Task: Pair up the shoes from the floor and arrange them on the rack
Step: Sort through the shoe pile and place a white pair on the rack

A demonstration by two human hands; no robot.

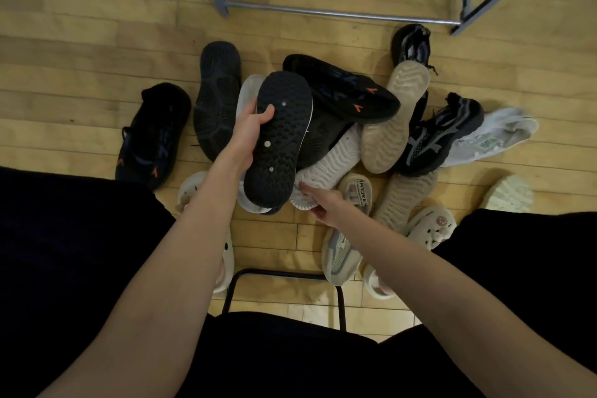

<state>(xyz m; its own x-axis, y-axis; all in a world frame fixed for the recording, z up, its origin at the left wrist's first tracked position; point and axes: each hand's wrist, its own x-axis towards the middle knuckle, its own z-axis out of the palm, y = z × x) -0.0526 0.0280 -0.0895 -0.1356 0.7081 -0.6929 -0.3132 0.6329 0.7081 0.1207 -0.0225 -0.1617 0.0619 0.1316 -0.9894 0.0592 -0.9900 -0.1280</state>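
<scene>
Far left on the wooden floor [80, 52]: black sneaker with orange marks [154, 136], upright, beside an overturned dark sole [217, 100]. Left hand [250, 132] reached forward from a bare forearm, grip clenched round the edge of a black-soled shoe [279, 139], thumb on the tread, sole turned up above the pile. Right hand [324, 203] stretched lower, grip pinching the heel end of a white-soled shoe [329, 165] lying sole up in the heap. Further right: tan sole [395, 119], black-and-grey sneaker [442, 136], white sneaker [494, 136], cream clog [431, 226]. Grey metal shoe rack [339, 11] stood beyond the pile, with no shoes on its visible bars.
</scene>
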